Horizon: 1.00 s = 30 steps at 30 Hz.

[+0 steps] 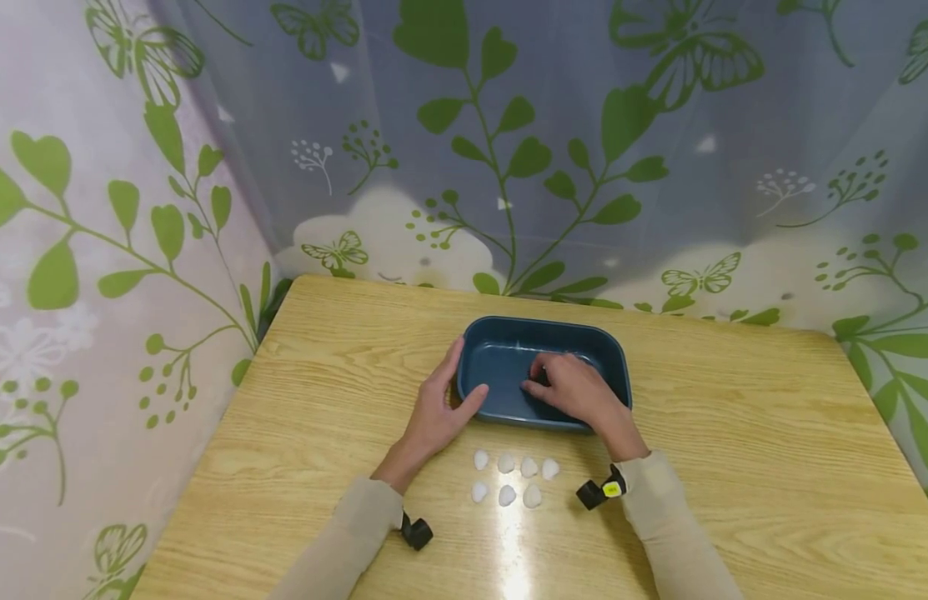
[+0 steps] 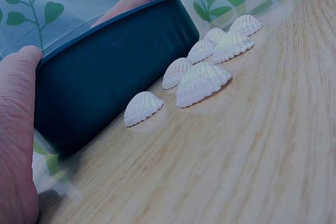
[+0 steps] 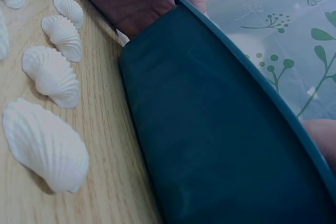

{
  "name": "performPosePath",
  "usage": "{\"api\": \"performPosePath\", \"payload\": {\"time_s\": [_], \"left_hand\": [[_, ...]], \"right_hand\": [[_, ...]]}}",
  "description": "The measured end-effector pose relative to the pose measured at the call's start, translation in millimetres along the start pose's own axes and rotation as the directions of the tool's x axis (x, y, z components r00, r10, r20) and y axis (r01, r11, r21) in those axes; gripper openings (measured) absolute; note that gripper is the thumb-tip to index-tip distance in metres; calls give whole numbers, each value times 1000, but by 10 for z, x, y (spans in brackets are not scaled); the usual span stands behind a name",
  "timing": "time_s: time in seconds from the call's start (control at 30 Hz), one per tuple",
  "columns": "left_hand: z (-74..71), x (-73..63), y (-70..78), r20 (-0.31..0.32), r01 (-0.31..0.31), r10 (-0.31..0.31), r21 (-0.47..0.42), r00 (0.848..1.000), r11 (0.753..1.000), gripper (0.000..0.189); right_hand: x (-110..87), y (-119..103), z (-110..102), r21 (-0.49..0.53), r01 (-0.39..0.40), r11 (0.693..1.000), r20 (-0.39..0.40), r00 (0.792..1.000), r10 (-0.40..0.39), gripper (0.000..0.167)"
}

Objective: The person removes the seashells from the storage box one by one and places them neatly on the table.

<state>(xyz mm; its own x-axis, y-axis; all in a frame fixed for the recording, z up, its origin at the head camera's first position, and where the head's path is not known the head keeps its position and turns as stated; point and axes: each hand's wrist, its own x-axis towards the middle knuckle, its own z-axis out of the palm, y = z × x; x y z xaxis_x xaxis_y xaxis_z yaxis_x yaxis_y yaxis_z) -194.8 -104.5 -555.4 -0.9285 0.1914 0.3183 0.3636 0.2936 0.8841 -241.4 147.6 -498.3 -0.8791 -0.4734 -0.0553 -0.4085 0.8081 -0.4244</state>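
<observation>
A dark blue rectangular tub (image 1: 501, 400) stands on the wooden table. My left hand (image 1: 438, 408) grips its left end, fingers along the outside wall and thumb over the front rim. In the left wrist view that thumb (image 2: 23, 77) lies against the tub's edge. My right hand (image 1: 579, 390) reaches over the front right rim into the tub, its fingers bent down toward the floor of it. I cannot tell whether those fingertips hold anything. White ribbed seashells (image 1: 506, 462) lie in two rows in front of the tub, between my forearms.
The wooden table (image 1: 321, 383) runs back to a patterned curtain (image 1: 554, 167) with green leaves and butterflies. Another curtain side (image 1: 73, 250) hangs at the left. In the right wrist view, the nearest shell (image 3: 47, 145) lies close beside the tub's front wall.
</observation>
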Motion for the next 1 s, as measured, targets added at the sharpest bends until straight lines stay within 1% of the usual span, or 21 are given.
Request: {"api": "performPosePath", "payload": {"time_s": [0.1, 0.3, 0.5, 0.73, 1.0], "left_hand": [[4, 1, -4, 0, -5, 5, -1, 1000, 1000, 81], [3, 5, -10, 2, -14, 14, 0, 1000, 1000, 81], [2, 3, 2, 3, -8, 8, -6, 1000, 1000, 81], [8, -3, 14, -5, -11, 11, -14, 1000, 1000, 82], [7, 1, -1, -3, -9, 9, -3, 1000, 1000, 82]], "right_hand": [[1, 4, 0, -12, -7, 1000, 20, 1000, 7, 20], [9, 17, -6, 5, -9, 1000, 40, 999, 9, 20], [5, 13, -18, 33, 12, 999, 45, 999, -14, 18], [0, -1, -20, 24, 9, 1000, 55, 998, -10, 16], [10, 12, -9, 8, 51, 999, 30, 998, -52, 15]]}}
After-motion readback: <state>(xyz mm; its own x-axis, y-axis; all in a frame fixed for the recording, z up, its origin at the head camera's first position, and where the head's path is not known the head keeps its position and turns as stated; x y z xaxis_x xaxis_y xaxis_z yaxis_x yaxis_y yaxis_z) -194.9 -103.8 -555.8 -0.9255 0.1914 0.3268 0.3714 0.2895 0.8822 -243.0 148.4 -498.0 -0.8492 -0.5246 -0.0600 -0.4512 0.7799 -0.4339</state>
